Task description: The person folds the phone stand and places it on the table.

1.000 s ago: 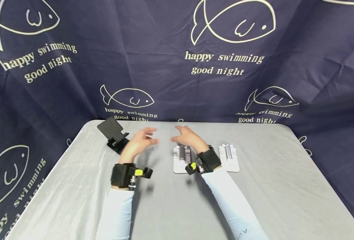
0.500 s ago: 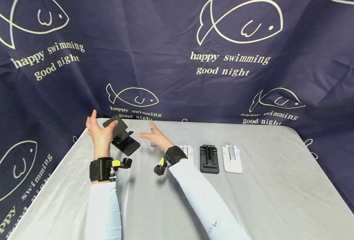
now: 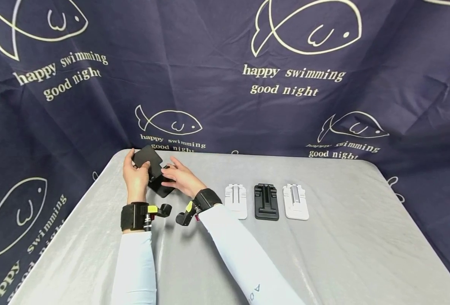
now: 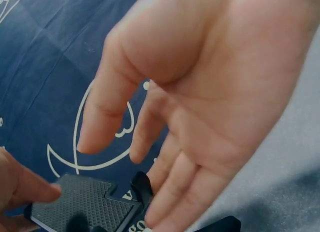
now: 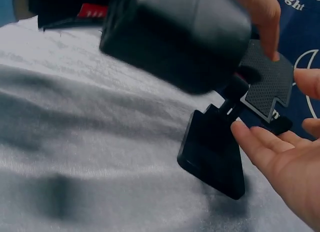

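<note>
An unfolded black phone stand [image 3: 147, 157] is at the table's back left, its base [image 5: 215, 152] under the tilted back plate [image 5: 267, 82]. My left hand [image 3: 136, 184] pinches the plate's left edge, thumb over the front face; its other fingers are mostly hidden behind. Coming from the right, my right hand [image 3: 187, 180] has its fingers extended at the stand's lower lip and hinge. In the left wrist view the right hand [image 4: 200, 92] shows its palm, and its thumb is apart from the plate. Lower left there, the left hand [image 4: 17, 184] holds the plate.
Three folded phone stands lie in a row right of the hands: a white one [image 3: 235, 209], a black one [image 3: 266, 212] and another white one [image 3: 296, 210]. A grey cloth covers the table [image 3: 343, 237]. A dark blue curtain [image 3: 217, 97] hangs behind it.
Both hands have moved left to the unfolded black stand. My left hand has taken hold of the plate's left edge, and my right hand has come up to its right side.
</note>
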Demonstrator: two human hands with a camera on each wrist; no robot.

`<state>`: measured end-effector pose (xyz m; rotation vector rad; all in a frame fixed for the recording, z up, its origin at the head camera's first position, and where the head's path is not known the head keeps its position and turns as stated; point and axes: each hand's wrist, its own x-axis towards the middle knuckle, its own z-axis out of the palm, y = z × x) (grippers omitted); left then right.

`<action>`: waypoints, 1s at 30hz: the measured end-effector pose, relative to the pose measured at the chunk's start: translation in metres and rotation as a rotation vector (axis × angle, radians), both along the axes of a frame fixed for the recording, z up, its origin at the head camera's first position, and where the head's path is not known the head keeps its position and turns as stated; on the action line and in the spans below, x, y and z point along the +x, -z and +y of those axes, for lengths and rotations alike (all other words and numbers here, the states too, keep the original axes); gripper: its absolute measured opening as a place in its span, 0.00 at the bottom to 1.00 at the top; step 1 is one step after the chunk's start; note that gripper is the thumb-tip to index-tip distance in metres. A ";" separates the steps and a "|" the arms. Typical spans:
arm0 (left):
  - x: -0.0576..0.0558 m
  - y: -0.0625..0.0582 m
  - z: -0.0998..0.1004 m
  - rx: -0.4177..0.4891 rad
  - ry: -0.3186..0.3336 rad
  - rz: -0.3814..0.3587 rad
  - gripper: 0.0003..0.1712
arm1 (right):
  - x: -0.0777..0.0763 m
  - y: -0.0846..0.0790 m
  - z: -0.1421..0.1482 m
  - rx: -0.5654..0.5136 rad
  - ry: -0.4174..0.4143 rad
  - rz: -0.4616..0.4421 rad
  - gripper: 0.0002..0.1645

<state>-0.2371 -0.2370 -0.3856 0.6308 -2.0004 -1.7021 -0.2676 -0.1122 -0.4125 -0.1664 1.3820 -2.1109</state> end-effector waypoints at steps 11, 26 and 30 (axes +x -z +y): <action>-0.001 0.002 -0.004 0.099 -0.081 0.026 0.27 | 0.000 0.003 -0.005 0.027 0.081 0.050 0.32; 0.010 -0.036 0.033 0.056 0.201 0.131 0.26 | 0.005 -0.019 0.039 0.039 0.222 0.346 0.15; 0.013 -0.043 0.051 0.049 0.308 0.174 0.25 | 0.012 -0.028 0.066 0.029 0.254 0.411 0.15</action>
